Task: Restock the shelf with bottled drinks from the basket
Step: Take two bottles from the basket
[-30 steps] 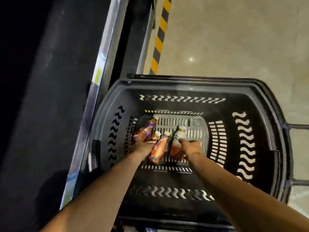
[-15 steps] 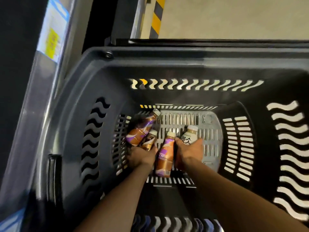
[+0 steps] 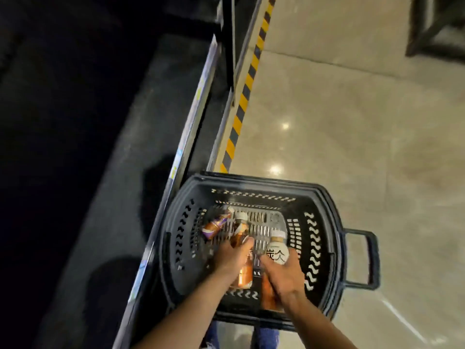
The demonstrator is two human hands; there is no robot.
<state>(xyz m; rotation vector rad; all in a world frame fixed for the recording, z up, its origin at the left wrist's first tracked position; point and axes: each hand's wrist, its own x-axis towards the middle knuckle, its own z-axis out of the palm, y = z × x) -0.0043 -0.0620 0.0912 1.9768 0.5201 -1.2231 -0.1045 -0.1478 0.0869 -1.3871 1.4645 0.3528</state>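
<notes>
1. Polished beige floor [image 3: 352, 122] lies to the right, with a yellow-and-black striped strip [image 3: 247, 81] along the dark shelf [image 3: 105, 172] at left.
2. Just beside the shelf edge is a black plastic basket [image 3: 324, 222].
3. Left hand [image 3: 232, 258] has its fingers curled around an amber bottle [image 3: 240, 231].
4. Right hand [image 3: 283, 272] has its fingers closed around a white-labelled bottle [image 3: 276, 250].
5. A purple-labelled bottle [image 3: 216, 224] lies loose on the basket floor, and another orange bottle [image 3: 245, 273] lies between the hands.

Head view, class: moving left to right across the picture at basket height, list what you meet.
Shelf → basket left wall → purple-labelled bottle → left hand → white-labelled bottle → basket handle → floor.
</notes>
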